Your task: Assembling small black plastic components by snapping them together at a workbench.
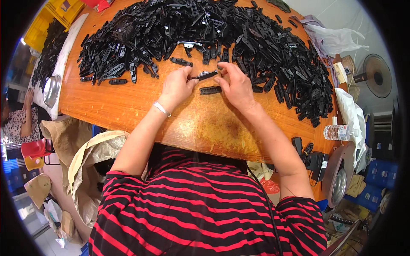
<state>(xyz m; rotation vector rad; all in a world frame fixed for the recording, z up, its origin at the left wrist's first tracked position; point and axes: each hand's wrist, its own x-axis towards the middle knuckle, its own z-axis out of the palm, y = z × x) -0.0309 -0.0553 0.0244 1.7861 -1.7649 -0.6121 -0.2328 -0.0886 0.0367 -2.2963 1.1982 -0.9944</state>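
Note:
Over the wooden table, my left hand [177, 87] pinches the left end of a narrow black plastic piece with a shiny silvery top [206, 75]. My right hand [238, 87] is curved around the piece's other end, its thumb and index finger apart with a small gap between them. Just below, a loose black plastic piece [210, 90] lies on the wood, close to my right thumb. Another black piece [181, 62] rests beyond my left fingers. Farther off, a silvery metal-like part [189, 44] sits at the edge of the heap.
A large heap of black plastic pieces [171, 27] arcs across the far side of the wooden table [192, 121]. At right stand a plastic bottle [337, 132] and a fan [377, 76]. Left are an open woven sack [92, 170], a metal bowl [52, 91] and another person's arm [28, 111].

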